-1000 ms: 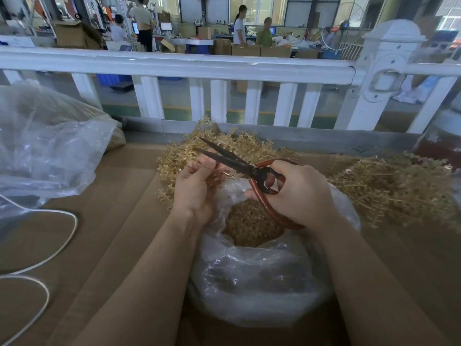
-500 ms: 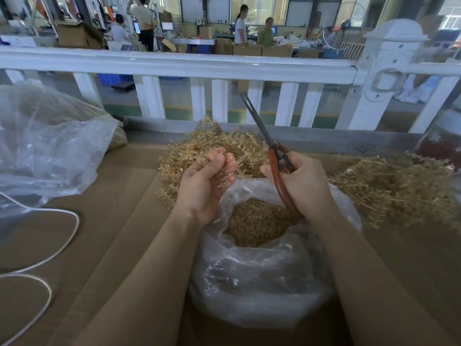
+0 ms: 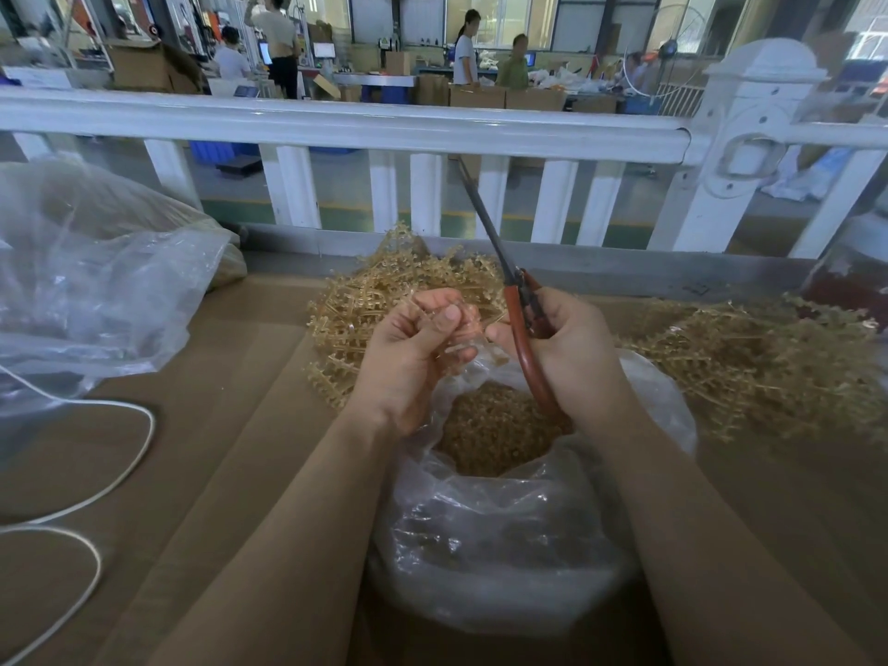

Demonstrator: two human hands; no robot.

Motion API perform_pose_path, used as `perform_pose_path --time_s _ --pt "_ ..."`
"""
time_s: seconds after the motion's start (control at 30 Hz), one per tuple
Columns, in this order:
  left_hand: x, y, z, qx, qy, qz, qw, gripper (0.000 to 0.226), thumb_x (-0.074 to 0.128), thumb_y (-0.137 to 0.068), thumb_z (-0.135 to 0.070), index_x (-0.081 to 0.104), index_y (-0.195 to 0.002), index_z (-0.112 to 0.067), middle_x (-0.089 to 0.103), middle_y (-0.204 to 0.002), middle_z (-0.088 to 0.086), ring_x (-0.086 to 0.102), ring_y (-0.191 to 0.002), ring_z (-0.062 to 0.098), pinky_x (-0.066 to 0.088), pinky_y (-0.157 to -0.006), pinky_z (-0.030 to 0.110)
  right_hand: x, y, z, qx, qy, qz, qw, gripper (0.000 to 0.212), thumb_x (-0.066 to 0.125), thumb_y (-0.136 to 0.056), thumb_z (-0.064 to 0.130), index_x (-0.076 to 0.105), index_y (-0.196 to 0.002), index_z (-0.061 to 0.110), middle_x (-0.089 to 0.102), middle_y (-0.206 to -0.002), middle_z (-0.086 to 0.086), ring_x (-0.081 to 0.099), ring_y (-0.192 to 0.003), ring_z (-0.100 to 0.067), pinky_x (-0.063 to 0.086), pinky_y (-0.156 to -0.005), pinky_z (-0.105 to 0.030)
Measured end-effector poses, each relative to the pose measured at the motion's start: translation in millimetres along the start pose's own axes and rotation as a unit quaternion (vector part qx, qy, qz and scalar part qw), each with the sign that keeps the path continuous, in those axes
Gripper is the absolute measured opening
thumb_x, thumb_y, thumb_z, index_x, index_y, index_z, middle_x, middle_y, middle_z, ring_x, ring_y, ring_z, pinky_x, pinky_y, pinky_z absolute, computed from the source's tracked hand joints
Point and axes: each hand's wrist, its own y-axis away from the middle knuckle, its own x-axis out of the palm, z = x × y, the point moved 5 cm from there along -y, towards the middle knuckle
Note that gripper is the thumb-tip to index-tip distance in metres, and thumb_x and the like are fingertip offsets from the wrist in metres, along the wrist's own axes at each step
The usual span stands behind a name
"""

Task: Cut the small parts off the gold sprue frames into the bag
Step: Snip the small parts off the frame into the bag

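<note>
Now, left hand (image 3: pixel 413 358) pinching sprue frame (image 3: pixel 444 324), right hand (image 3: pixel 572 343) gripping scissors (image 3: pixel 521 329) w/ blades up, over bag (image 3: pixel 504 535)

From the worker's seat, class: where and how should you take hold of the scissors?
Grip the red handles, coming from the near right side as the right hand does. The blades point up and away toward the fence, so the looped handles are the safe end.

Clear bag (image 3: pixel 504 545) open, holding gold parts (image 3: pixel 495 432), tangled gold sprue frames (image 3: pixel 365 300) heaped just behind it
</note>
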Motion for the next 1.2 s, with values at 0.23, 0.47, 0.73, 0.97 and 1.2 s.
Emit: perform_pose_path --time_s 0.23,0.47,0.73,0.97,1.2 --pt "6 3 5 -0.039 -0.036 0.041 0.998 0.019 0.072 -0.076 -0.009 0.065 -0.093 -0.008 0.071 -0.082 0.007 0.069 -0.074 0.014 0.058 -0.067 0.028 -1 0 -1 -0.004 -0.013 -0.017 1.000 0.023 0.085 -0.078 0.021 0.066 -0.082 0.034 0.069 -0.074 0.022 0.065 -0.069 0.003 0.049 -0.064 -0.014" --pt "2 4 10 -0.052 -0.048 -0.006 0.997 0.009 0.075 -0.070 -0.006 0.075 -0.080 -0.005 0.072 -0.070 0.009 0.069 -0.062 0.013 0.054 -0.055 0.022 -3 0 2 0.003 0.030 -0.014 0.999 0.021 0.084 -0.079 0.023 0.066 -0.084 0.033 0.070 -0.078 0.014 0.065 -0.074 -0.002 0.051 -0.069 -0.018" --pt "-15 -1 -4 0.016 -0.018 -0.067 0.997 0.016 0.070 -0.082 -0.002 0.073 -0.073 -0.015 0.073 -0.076 0.006 0.070 -0.072 0.013 0.057 -0.070 0.023 -18 2 3 -0.001 0.134 0.016 0.991 0.016 0.080 -0.083 0.029 0.066 -0.087 0.036 0.070 -0.082 0.015 0.067 -0.078 -0.006 0.060 -0.073 -0.038" --pt "-13 -1 -4 0.001 0.011 -0.033 0.999 0.017 0.072 -0.074 -0.006 0.062 -0.084 -0.014 0.072 -0.077 0.004 0.067 -0.069 0.014 0.056 -0.071 0.025 -18 -1 -5 0.027 0.153 -0.032 0.987 0.019 0.080 -0.082 0.039 0.068 -0.094 0.031 0.070 -0.084 0.016 0.065 -0.080 -0.001 0.052 -0.069 -0.023" --pt "-10 -2 -2 -0.048 0.073 0.029 0.996 0.023 0.071 -0.078 -0.005 0.063 -0.098 -0.013 0.072 -0.081 0.000 0.068 -0.069 0.009 0.058 -0.070 0.024 -20 -1 -5 0.055 0.044 -0.061 0.996 0.023 0.081 -0.081 0.038 0.065 -0.096 0.043 0.071 -0.091 0.025 0.064 -0.088 0.010 0.048 -0.075 -0.015"
